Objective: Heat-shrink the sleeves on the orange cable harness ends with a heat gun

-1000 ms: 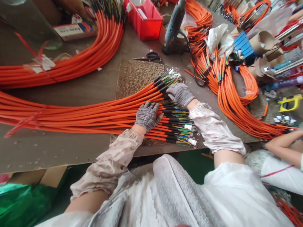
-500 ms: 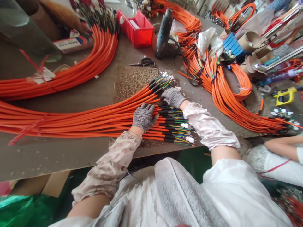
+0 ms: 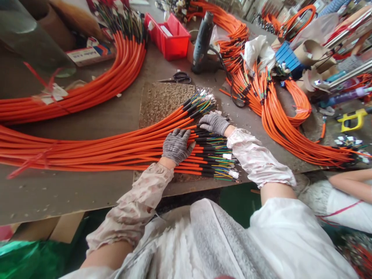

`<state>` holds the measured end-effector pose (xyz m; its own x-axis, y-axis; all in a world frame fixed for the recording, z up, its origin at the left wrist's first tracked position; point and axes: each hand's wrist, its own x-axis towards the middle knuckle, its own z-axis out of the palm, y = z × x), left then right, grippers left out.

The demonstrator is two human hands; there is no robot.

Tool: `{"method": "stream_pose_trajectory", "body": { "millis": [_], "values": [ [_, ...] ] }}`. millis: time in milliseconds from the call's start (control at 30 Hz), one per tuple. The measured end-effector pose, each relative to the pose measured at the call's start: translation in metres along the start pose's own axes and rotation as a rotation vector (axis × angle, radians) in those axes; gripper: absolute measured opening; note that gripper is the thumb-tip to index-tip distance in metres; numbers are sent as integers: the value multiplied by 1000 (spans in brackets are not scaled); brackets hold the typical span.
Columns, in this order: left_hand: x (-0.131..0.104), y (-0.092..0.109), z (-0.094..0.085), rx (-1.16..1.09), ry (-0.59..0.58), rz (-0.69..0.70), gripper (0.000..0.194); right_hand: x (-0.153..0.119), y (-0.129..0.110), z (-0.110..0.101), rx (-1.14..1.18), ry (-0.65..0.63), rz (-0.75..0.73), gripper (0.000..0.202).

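Observation:
A bundle of orange cables (image 3: pixel 116 149) runs across the table, fanned out at its right end. Each cable there has a black sleeve (image 3: pixel 207 155) and thin coloured wires (image 3: pixel 221 149), some with white connectors (image 3: pixel 227 156). My left hand (image 3: pixel 176 146), in a grey striped glove, lies over the cables just short of the sleeves, its thumb apart from the fingers. To the right, my right hand (image 3: pixel 214 123), gloved alike, has its fingers bent and closed round a sleeved cable end; the fingertips partly hide it. Beneath the cables is a rough brown board (image 3: pixel 162 100).
Behind the board lie scissors (image 3: pixel 181 77), with a heat gun (image 3: pixel 202 42) and red bin (image 3: pixel 177 42) beyond. More orange cables (image 3: pixel 128 69) curve at upper left; others (image 3: pixel 276 120) lie at right, near a yellow-handled tool (image 3: pixel 353 120). Another person's arm (image 3: pixel 351 184) is at far right.
The view has shifted very slightly. Both hands stay at nearly the same places on the cables, and nothing has plainly been taken up or let go.

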<state>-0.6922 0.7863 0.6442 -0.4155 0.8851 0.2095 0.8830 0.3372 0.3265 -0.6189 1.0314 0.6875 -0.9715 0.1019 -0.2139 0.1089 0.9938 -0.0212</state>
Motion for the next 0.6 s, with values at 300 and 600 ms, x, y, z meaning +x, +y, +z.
{"method": "stream_pose_trajectory", "body": {
  "millis": [300, 600],
  "values": [
    [1, 1, 1, -7, -11, -12, 59, 21, -18, -12, -201, 31, 24, 40],
    [4, -12, 9, 55, 84, 91, 59, 48, -22, -8, -265, 108, 6, 41]
  ]
}}
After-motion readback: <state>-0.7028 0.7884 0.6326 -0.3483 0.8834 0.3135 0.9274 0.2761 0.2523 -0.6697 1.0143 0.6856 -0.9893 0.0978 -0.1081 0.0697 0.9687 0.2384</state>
